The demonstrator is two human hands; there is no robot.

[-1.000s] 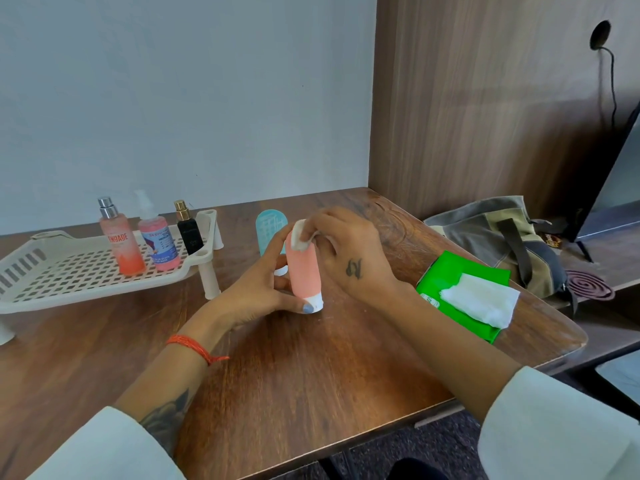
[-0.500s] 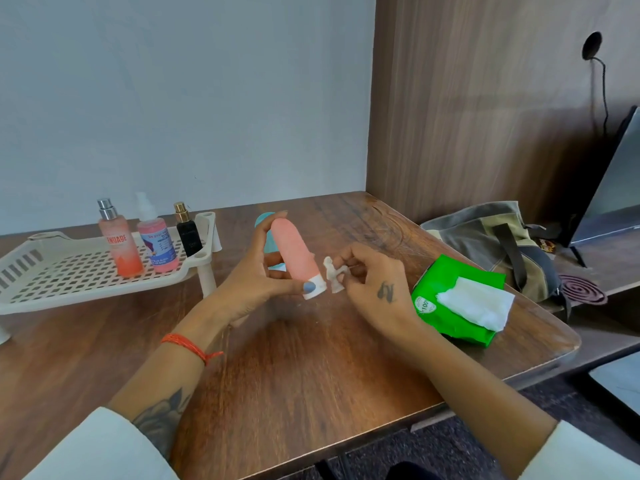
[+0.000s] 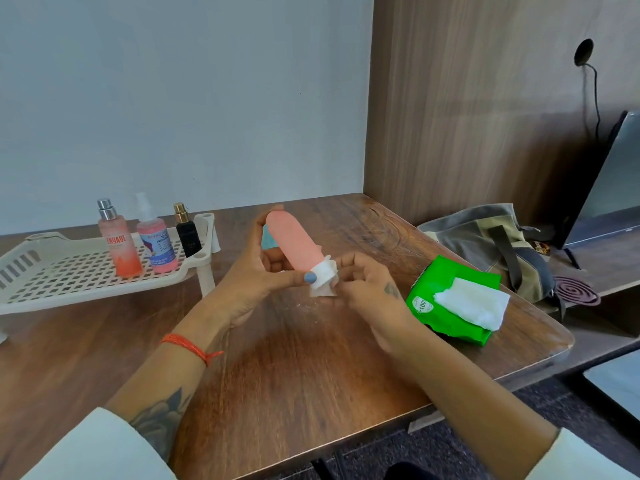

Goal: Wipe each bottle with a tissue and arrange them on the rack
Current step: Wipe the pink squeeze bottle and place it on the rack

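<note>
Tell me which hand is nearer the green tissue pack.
Right. The right hand is just left of the green tissue pack, wiping the pink bottle; the left hand grips that bottle farther left.

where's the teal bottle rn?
Head view, center: the teal bottle stands on the table, mostly hidden behind the left hand and pink bottle, right of the rack.
</note>
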